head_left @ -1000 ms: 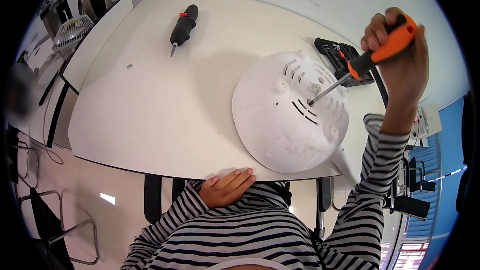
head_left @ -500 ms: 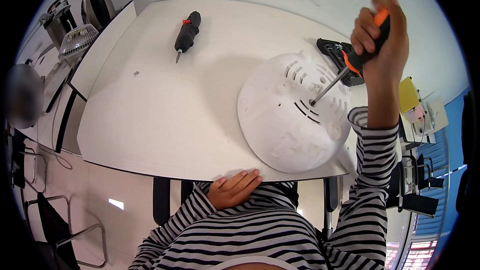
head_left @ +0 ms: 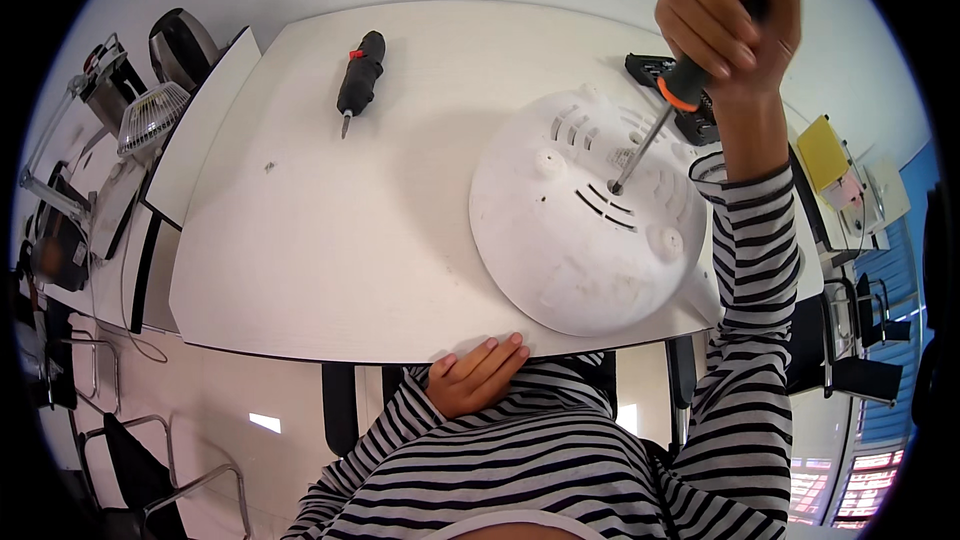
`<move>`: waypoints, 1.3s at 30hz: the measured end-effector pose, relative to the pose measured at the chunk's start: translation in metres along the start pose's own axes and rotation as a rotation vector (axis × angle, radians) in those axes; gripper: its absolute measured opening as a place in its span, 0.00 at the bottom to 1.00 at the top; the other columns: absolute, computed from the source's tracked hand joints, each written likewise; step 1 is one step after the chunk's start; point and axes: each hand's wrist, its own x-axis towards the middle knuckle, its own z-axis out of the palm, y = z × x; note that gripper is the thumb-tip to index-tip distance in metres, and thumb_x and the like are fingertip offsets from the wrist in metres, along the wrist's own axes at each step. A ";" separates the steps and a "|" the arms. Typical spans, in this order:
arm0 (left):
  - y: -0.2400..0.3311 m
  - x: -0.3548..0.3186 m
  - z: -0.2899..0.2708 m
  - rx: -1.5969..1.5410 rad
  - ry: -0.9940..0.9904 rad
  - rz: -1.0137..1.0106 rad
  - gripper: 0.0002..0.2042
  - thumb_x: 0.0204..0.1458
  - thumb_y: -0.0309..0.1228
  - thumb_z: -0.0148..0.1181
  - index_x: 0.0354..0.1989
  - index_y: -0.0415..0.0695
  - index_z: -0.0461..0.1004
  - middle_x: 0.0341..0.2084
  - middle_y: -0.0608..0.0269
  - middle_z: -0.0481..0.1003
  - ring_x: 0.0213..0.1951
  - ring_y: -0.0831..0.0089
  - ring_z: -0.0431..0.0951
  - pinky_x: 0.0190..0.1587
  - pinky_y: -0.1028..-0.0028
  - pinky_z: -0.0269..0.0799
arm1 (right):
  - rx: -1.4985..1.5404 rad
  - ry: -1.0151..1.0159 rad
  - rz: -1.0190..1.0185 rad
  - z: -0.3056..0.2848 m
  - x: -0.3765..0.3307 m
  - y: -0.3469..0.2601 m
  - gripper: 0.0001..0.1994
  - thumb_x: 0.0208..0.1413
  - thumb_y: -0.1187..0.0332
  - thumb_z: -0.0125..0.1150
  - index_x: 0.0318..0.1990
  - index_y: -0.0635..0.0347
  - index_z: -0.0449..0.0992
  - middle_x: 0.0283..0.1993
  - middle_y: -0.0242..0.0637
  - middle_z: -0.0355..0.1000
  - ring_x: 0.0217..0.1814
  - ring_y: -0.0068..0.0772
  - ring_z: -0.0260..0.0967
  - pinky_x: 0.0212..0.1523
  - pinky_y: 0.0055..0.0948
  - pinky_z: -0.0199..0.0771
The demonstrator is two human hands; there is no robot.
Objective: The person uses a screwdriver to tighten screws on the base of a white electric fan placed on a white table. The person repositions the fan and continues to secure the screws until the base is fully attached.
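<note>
Open tabletop [head_left: 330, 240] left of white appliance base [head_left: 580, 230]; black driver [head_left: 360, 80] far left.

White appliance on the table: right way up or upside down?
Upside down: the white appliance shows its underside, with round feet and vent slots facing up.

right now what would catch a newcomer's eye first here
The big round white plastic appliance base lying underside up on the right of the white table. The right hand, raised above it, grips an orange-and-black screwdriver whose tip sits in a hole of the base. A black power screwdriver lies apart at the far side.
</note>
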 end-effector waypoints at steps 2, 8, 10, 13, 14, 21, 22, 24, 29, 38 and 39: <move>-0.001 -0.002 -0.001 0.030 -0.034 0.023 0.14 0.50 0.37 0.49 0.46 0.59 0.73 0.45 0.81 0.72 0.47 0.86 0.65 0.63 0.70 0.36 | -0.479 0.563 -0.121 0.014 -0.012 0.004 0.14 0.61 0.58 0.38 0.24 0.52 0.60 0.13 0.26 0.58 0.07 0.14 0.52 0.07 0.15 0.61; -0.002 -0.007 0.001 0.079 -0.056 0.056 0.17 0.50 0.40 0.46 0.48 0.59 0.71 0.48 0.81 0.70 0.49 0.85 0.64 0.63 0.67 0.33 | -0.894 1.131 -0.287 0.045 -0.035 0.007 0.10 0.56 0.65 0.42 0.32 0.63 0.62 0.23 0.37 0.61 0.17 0.22 0.56 0.20 0.21 0.59; -0.003 -0.007 0.003 0.088 -0.040 0.060 0.16 0.51 0.39 0.46 0.49 0.59 0.70 0.48 0.82 0.70 0.50 0.85 0.64 0.63 0.67 0.33 | -0.883 1.000 -0.287 0.053 -0.035 0.008 0.15 0.57 0.63 0.38 0.43 0.66 0.62 0.25 0.38 0.59 0.20 0.23 0.56 0.20 0.22 0.58; -0.003 -0.007 0.004 0.097 -0.025 0.062 0.16 0.51 0.38 0.45 0.48 0.59 0.70 0.48 0.82 0.70 0.50 0.85 0.64 0.63 0.68 0.33 | -0.830 0.806 -0.305 0.055 -0.033 0.007 0.14 0.58 0.60 0.36 0.40 0.62 0.62 0.24 0.36 0.61 0.19 0.23 0.58 0.18 0.21 0.60; -0.003 -0.007 0.004 0.072 -0.026 0.052 0.16 0.51 0.38 0.45 0.48 0.59 0.71 0.48 0.82 0.70 0.50 0.85 0.64 0.63 0.68 0.33 | -0.865 0.811 -0.317 0.051 -0.032 0.006 0.14 0.58 0.57 0.37 0.35 0.59 0.61 0.21 0.35 0.62 0.17 0.24 0.61 0.16 0.20 0.62; 0.001 -0.006 0.005 0.015 0.021 0.004 0.11 0.48 0.33 0.49 0.40 0.57 0.75 0.40 0.81 0.74 0.44 0.85 0.67 0.60 0.72 0.39 | 0.000 -0.061 -0.137 -0.011 -0.017 -0.002 0.13 0.57 0.59 0.36 0.29 0.58 0.58 0.19 0.38 0.67 0.19 0.32 0.70 0.19 0.25 0.75; 0.002 -0.006 0.006 0.006 0.021 -0.007 0.10 0.46 0.30 0.51 0.35 0.57 0.76 0.36 0.81 0.76 0.41 0.85 0.69 0.59 0.74 0.42 | 0.077 -0.086 -0.097 -0.012 -0.016 -0.002 0.12 0.58 0.59 0.35 0.30 0.58 0.59 0.17 0.36 0.65 0.16 0.29 0.68 0.17 0.24 0.73; 0.000 -0.006 0.005 0.039 -0.012 0.026 0.14 0.50 0.35 0.47 0.44 0.58 0.72 0.44 0.80 0.72 0.47 0.84 0.65 0.61 0.70 0.36 | 0.065 0.049 -0.075 -0.005 -0.017 -0.002 0.12 0.58 0.59 0.36 0.31 0.57 0.59 0.15 0.31 0.62 0.12 0.23 0.61 0.14 0.21 0.67; 0.003 -0.003 0.009 0.011 0.106 -0.022 0.08 0.47 0.30 0.52 0.32 0.57 0.77 0.32 0.81 0.77 0.39 0.85 0.69 0.58 0.74 0.43 | -0.498 0.999 -0.135 0.044 -0.021 -0.001 0.13 0.57 0.55 0.44 0.33 0.55 0.61 0.13 0.26 0.56 0.08 0.17 0.50 0.09 0.17 0.54; 0.004 -0.001 0.010 -0.021 0.111 -0.028 0.09 0.46 0.29 0.52 0.33 0.56 0.77 0.33 0.79 0.77 0.40 0.83 0.68 0.58 0.73 0.42 | -0.655 0.916 -0.148 0.066 -0.028 -0.014 0.20 0.56 0.50 0.37 0.35 0.60 0.64 0.17 0.34 0.62 0.19 0.27 0.61 0.18 0.23 0.65; 0.003 -0.002 0.009 -0.024 0.103 -0.023 0.09 0.45 0.29 0.52 0.33 0.55 0.77 0.33 0.79 0.77 0.40 0.83 0.68 0.58 0.73 0.42 | -0.593 0.866 -0.087 0.064 -0.027 -0.020 0.21 0.56 0.50 0.37 0.33 0.60 0.66 0.18 0.36 0.63 0.24 0.30 0.64 0.21 0.26 0.67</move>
